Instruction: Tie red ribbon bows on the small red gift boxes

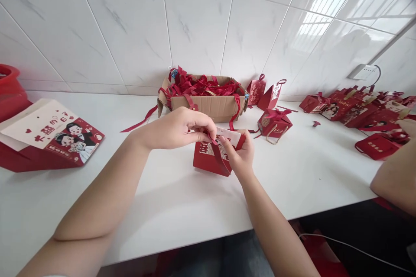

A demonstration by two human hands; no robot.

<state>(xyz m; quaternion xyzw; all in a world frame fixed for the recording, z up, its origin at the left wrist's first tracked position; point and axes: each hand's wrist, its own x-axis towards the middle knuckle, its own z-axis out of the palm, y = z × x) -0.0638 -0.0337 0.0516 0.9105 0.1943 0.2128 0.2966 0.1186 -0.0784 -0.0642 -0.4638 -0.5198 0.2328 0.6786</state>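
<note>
A small red gift box (pixel 208 162) with a white printed panel stands on the white table, between my two hands. My left hand (pixel 188 129) pinches a dark red ribbon (pixel 221 160) at the top of the box, and the ribbon hangs down over its front. My right hand (pixel 238 151) grips the box's upper right side, thumb on the front near the ribbon. The fingers behind the box are partly hidden.
Behind my hands, a cardboard box (pixel 208 106) holds many red ribbons. Finished-looking red boxes (pixel 274 125) stand right of it. Flat printed boxes (pixel 78 138) lie at left beside a red container (pixel 11 91). More boxes and another person's arm (pixel 396 173) are at right.
</note>
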